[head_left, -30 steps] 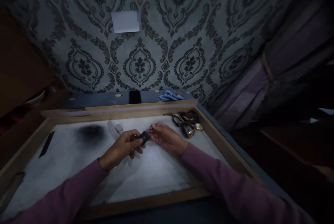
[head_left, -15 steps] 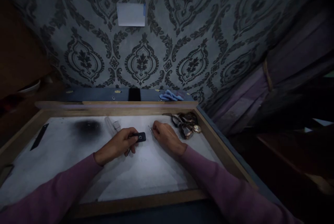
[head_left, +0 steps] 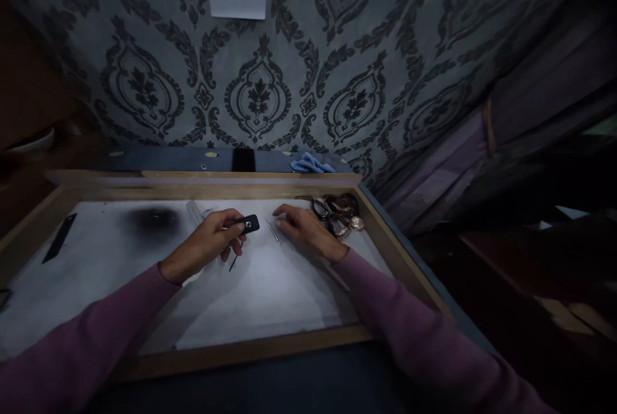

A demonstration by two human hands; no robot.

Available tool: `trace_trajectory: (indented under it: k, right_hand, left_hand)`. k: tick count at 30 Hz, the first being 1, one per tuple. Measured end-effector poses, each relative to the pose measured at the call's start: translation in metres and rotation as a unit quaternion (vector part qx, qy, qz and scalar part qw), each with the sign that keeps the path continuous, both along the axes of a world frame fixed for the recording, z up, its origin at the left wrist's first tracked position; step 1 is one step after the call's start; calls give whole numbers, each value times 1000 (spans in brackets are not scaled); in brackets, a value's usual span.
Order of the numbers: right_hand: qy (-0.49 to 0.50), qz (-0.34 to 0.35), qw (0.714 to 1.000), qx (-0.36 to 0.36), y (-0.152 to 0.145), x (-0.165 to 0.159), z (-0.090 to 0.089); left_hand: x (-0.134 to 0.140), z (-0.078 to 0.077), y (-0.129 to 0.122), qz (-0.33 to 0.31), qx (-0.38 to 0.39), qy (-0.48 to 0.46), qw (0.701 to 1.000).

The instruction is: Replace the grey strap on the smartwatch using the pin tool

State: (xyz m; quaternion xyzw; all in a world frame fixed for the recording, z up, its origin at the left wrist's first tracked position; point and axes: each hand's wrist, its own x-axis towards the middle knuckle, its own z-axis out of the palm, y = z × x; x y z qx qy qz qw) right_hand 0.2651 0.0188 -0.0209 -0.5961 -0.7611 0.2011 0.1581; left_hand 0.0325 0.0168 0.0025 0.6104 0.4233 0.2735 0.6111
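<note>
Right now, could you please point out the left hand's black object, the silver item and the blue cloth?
Black object [head_left: 250, 224], head view: its face.
Silver item [head_left: 274, 232], head view: mid-length.
Blue cloth [head_left: 312, 163], head view: its middle.

In the tray [head_left: 250, 351], a strip [head_left: 60, 238] lies along the left side, watches [head_left: 343, 203] heap in the back right corner, and a tool [head_left: 274, 232] lies between left hand [head_left: 212, 234] and right hand [head_left: 308, 231]. Behind the tray, a phone [head_left: 243, 160] sits left of a cloth [head_left: 311, 163].

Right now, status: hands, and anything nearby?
Left hand gripping small black object. Right hand beside slim metal tool, contact unclear. Watches clustered, far right corner of wooden tray.
</note>
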Motion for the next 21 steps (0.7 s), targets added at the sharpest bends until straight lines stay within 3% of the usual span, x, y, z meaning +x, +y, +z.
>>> trace_trajectory:
  k: [6,21]
  right_hand:
    - [15,36,999,-9,-2,-5,-7]
    - [56,-46,996,51,-9,-9,-10]
  left_hand:
    - [2,3,-1,-1,-7,7,1000]
    - [3,-2,-3,22,-53,-69,996]
